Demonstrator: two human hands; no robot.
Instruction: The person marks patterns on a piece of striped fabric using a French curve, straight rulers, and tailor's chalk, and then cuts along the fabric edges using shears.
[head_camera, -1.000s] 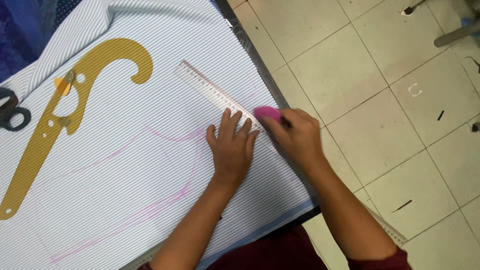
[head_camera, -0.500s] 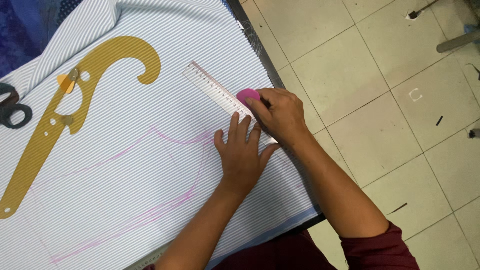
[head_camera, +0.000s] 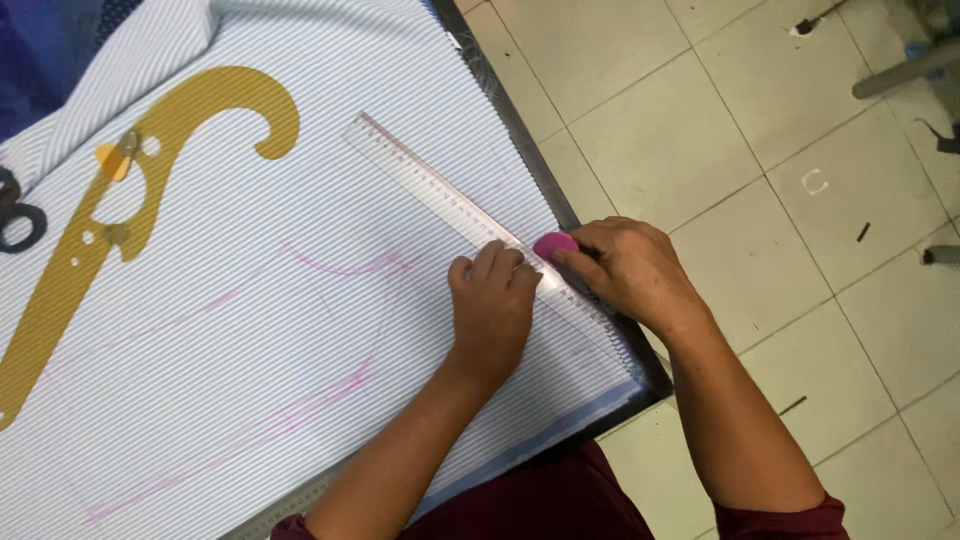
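Left hand pressed flat-ish on the clear ruler, fingers curled at its edge, pinning it to the striped fabric; nothing clamped inside the hand. Right hand pinched shut on a pink tailor's chalk, chalk tip touching the ruler's far edge just beside the left fingertips. Hands close together, ruler between them, not touching each other as far as visible.

Ruler lying diagonal on the fabric, from upper middle down toward the table's right edge, lower end under the left hand. Fabric spread over the table, white with thin blue stripes, pink chalk outline drawn across its middle. Yellow curved ruler lying on fabric at left, well apart from the hands. Black scissors at far left edge, partly cut off. Tiled floor to the right.
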